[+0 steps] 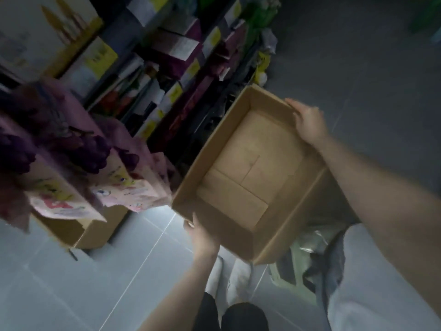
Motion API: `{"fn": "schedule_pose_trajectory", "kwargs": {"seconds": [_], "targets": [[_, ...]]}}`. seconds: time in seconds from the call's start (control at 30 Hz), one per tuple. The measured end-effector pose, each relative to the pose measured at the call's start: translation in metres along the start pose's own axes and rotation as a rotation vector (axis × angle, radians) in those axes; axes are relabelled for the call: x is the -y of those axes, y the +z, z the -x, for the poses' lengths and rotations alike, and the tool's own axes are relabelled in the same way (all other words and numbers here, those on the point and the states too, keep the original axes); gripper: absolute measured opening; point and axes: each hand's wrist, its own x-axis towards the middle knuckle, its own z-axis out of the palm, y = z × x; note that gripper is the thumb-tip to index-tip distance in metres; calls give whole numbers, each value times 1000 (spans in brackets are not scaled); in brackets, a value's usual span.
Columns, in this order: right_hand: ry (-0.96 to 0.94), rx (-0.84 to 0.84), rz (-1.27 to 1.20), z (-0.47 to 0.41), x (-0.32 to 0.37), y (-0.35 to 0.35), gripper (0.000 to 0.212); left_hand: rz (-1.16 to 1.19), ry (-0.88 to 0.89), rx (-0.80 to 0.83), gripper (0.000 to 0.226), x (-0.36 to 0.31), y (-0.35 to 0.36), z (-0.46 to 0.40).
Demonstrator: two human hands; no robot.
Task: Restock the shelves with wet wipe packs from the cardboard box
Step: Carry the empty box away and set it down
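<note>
Cardboard, plain brown and open-topped, made up the box (241, 177) you held off the floor in front of you; its inside showed only the folded bottom flaps, with no wet wipe packs visible in it. Your left hand (202, 235) gripped the near corner, thumb over the rim and fingers hidden beneath, and your right hand (309, 123) gripped the far rim with fingers curled over the edge. That two-corner hold appeared chosen to keep a light, empty carton level and under control while carried. The box sat tilted towards the shelving (181, 68), just beside it, which suggested unloading was finished and the carton was due for removal; this is a judgement, not an observation. To the left, purple-printed packs (71, 163) stood upright in a second carton (83, 232) on the pale tiled floor (71, 283), probably kept close to the shelves for easy reach. Whether those were the wet wipes could not be read through the blur. Your shoes (229, 275) stood below the box, near a crumpled bag (310, 263).
</note>
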Motion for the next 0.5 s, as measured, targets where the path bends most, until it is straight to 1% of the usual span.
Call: {"fn": "schedule_pose_trajectory", "kwargs": {"seconds": [0.07,0.17,0.23,0.33,0.43,0.5], "targets": [[24,-37,36,-9,-20,-23,46,-14,3,15,74,-28,16,-10],[90,-61,60,-24,-52,-57,47,-133,119,34,85,-71,38,-27],[171,-94,83,-35,-74,-80,49,-156,173,59,86,-107,48,-41],[291,-165,87,-53,-105,-106,50,-214,294,78,87,-168,57,-76],[379,-273,52,-72,-140,-122,46,-317,366,82,94,-233,72,-124],[434,-320,31,-87,-161,-131,44,-404,442,116,97,-282,82,-153]]}}
